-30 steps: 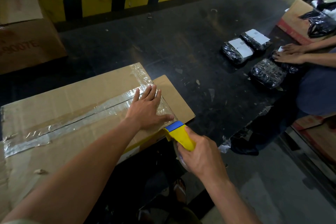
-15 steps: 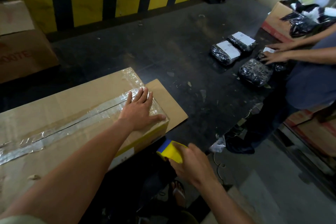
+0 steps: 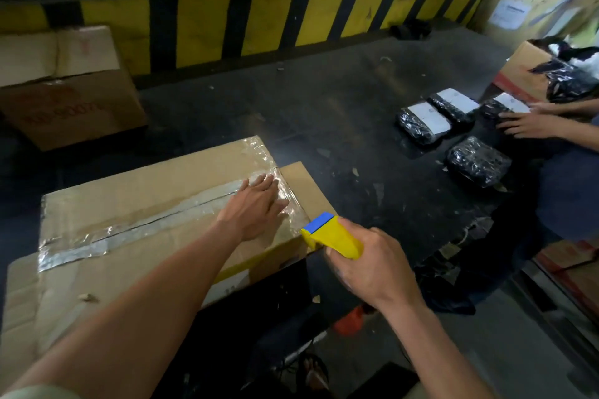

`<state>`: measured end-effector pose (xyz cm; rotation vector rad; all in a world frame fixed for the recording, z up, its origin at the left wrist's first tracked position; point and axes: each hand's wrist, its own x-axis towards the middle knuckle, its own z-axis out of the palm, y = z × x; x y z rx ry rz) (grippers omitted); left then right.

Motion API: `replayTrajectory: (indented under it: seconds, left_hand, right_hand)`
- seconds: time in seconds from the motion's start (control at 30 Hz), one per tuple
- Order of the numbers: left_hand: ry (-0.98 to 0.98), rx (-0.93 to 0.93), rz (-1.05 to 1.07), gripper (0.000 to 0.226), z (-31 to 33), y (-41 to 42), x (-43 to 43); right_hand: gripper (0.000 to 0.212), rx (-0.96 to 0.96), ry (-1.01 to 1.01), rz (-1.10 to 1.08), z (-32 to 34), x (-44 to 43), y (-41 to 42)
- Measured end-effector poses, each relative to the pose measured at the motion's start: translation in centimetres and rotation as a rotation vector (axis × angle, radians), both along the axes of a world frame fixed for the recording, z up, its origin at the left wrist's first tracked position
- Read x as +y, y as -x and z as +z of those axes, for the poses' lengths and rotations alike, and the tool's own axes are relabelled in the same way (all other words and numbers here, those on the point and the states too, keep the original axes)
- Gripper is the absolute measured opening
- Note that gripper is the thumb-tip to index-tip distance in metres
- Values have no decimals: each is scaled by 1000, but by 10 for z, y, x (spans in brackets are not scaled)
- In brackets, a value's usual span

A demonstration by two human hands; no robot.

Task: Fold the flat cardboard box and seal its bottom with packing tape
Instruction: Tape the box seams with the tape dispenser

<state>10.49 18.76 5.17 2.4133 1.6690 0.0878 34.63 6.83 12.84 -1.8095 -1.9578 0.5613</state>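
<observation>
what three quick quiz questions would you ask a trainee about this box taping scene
1. True or false: the left hand lies flat on the taped end of the box.
2. What does the right hand grip? A) scissors B) a yellow tape dispenser C) a marker
3. Fill in: the tape runs along the box's middle ____.

Key: 1 true; 2 B; 3 seam.
</observation>
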Motion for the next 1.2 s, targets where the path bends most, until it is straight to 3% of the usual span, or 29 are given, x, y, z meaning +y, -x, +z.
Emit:
replayTrajectory:
  seconds: [0.1,0.23,0.57,0.93,1.03,1.2]
  left_hand:
    - [-22,-83,113,77,24,14,-13]
    - [-81,-114,332,53,48,49,-33]
    - [-102,-80,791,48,71,154,-120]
    - [-18,-95,878,50,56,263,-173]
    - [36,-190,869,51,47,277,-169]
    - [-33,-527,967,40,31,279,-170]
  right_hand:
    - [51,45,-19,68,23,20,8]
    - [54,93,-50,232,49,46,39]
    - [60,94,-8,506,45,70,166]
    - [60,137,80,486,11,46,316]
    - [62,131,74,435,2,44,343]
    - [61,99,51,395,-3,48,364]
